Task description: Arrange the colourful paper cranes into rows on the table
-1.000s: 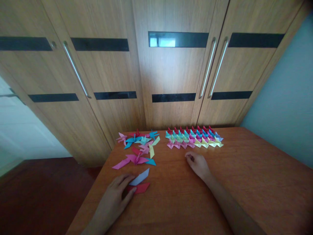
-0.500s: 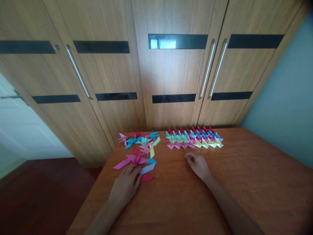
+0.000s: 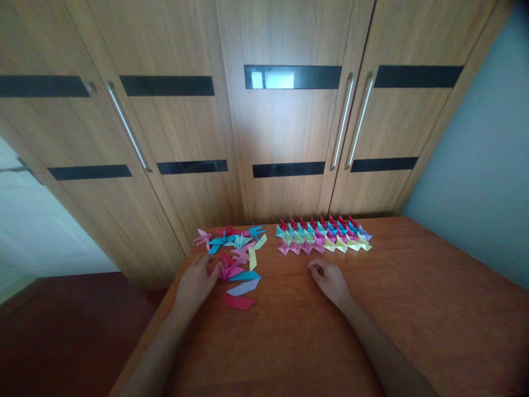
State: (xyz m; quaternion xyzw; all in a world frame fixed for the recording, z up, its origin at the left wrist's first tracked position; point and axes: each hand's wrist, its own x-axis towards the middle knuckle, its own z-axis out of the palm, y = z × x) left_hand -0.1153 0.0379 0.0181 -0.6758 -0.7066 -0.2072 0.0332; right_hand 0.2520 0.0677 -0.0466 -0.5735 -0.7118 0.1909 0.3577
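The magenta paper crane (image 3: 227, 271) lies on the left part of the tabletop (image 3: 289, 342), at the fingertips of the left hand (image 3: 196, 281). That hand is partly open and gently bent, its thumb and fingers reaching the crane's left side; I cannot tell whether it grips the paper or only touches it. At the crane's right side is a blue paper strip (image 3: 245, 276), with a lavender paper strip (image 3: 243, 286) just nearer the person and a red paper strip (image 3: 239, 301) nearer again. Beyond the crane, a loose cluster of other folded cranes (image 3: 241, 241) in pink, blue, aqua and red spreads toward the far edge, two pale yellow strips (image 3: 252, 258) at its right. The right hand (image 3: 329, 280) rests on the tabletop well apart from the crane, fingers loosely curled in, nothing visible in it. Just beyond it stand close rows of pointed paper pieces (image 3: 322, 236), red at the back, pink and yellow in front. Behind the tabletop rises a wooden wardrobe (image 3: 285, 127) with metal handles (image 3: 129, 127).
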